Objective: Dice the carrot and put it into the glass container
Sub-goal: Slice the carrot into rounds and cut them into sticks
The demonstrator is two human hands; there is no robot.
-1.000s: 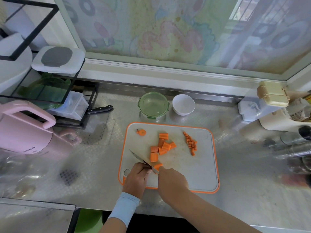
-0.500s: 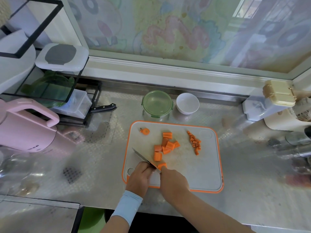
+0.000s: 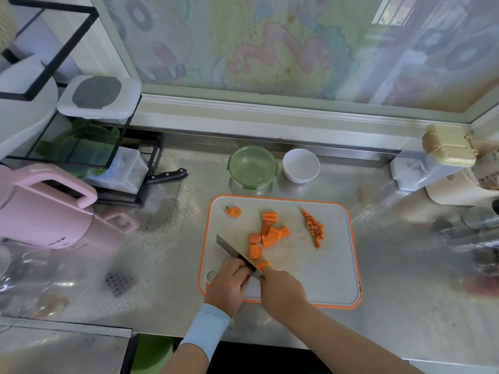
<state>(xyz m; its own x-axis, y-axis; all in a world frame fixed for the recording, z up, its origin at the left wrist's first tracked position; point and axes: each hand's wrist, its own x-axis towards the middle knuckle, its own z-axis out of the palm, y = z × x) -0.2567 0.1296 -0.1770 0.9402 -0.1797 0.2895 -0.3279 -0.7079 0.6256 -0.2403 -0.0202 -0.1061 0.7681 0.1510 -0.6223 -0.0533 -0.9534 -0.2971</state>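
A grey cutting board with an orange rim (image 3: 337, 279) lies on the steel counter. My right hand (image 3: 283, 290) grips a knife (image 3: 235, 252) whose blade points up-left across the board's near left part. My left hand (image 3: 229, 286), with a blue wristband, has its fingers curled under the blade on a carrot piece (image 3: 262, 264) that peeks out on the far side. Several carrot chunks (image 3: 270, 233) lie mid-board, a row of small dice (image 3: 314, 229) to their right, and the carrot top (image 3: 233, 211) at the far left corner. The glass container (image 3: 252, 167), green-lidded, stands behind the board.
A white bowl (image 3: 301, 165) sits right of the container. A pink kettle (image 3: 46, 209) and a black rack with a second knife (image 3: 167, 175) stand at the left. White and cream appliances (image 3: 442, 163) and metal items crowd the right side.
Both hands and the knife stay at the same spot on the board's near left part. The carrot pieces have not moved; only the view has shifted slightly.
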